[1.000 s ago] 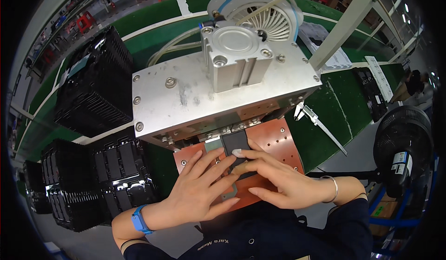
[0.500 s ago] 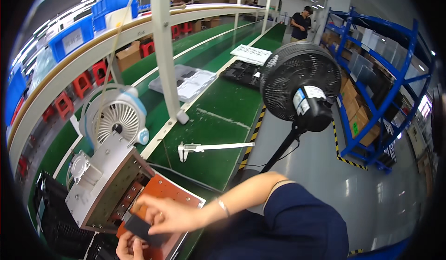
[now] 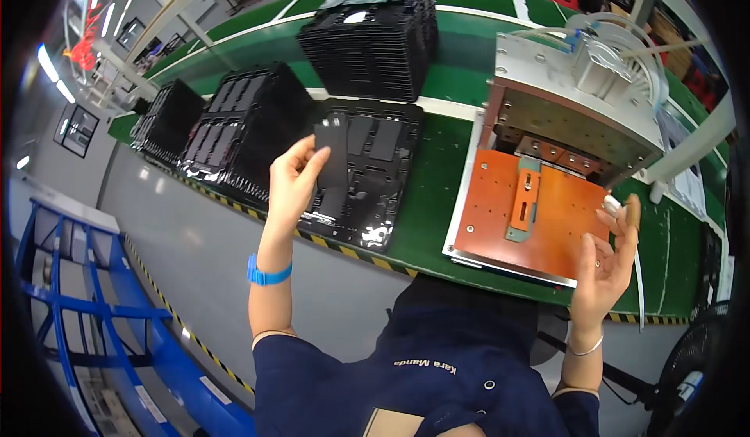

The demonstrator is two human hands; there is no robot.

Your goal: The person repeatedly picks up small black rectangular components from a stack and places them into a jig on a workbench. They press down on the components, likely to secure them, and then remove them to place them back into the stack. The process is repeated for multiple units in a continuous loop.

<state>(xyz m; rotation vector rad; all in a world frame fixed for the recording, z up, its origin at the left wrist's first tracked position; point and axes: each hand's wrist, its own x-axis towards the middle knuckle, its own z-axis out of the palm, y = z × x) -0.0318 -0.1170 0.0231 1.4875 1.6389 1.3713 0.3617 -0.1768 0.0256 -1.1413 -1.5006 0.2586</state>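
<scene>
My left hand [image 3: 293,181] pinches a flat dark grey rectangular piece [image 3: 333,156] by its edge. The piece is held upright over a black moulded tray [image 3: 369,212], in which similar dark pieces [image 3: 385,138] lie in compartments. Whether it touches the tray I cannot tell. My right hand [image 3: 603,273] is open, fingers loosely curled and apart, at the right edge of an orange plate [image 3: 492,230]. A white covering shows on one fingertip. On the plate is a grey-green fixture [image 3: 518,234] with an orange slotted bar, in front of a metal press [image 3: 562,97].
Left of the tray stand stacks of filled black trays [image 3: 242,124]; a tall tray stack [image 3: 367,42] rises behind. The green bench [image 3: 422,218] has a yellow-black striped front edge. A black fan [image 3: 695,367] stands at lower right, blue shelving [image 3: 86,312] at lower left.
The view has swung left. My left hand has carried the dark piece from the press to over the tray. My right hand, earlier at the piece, has let go and is apart from it.
</scene>
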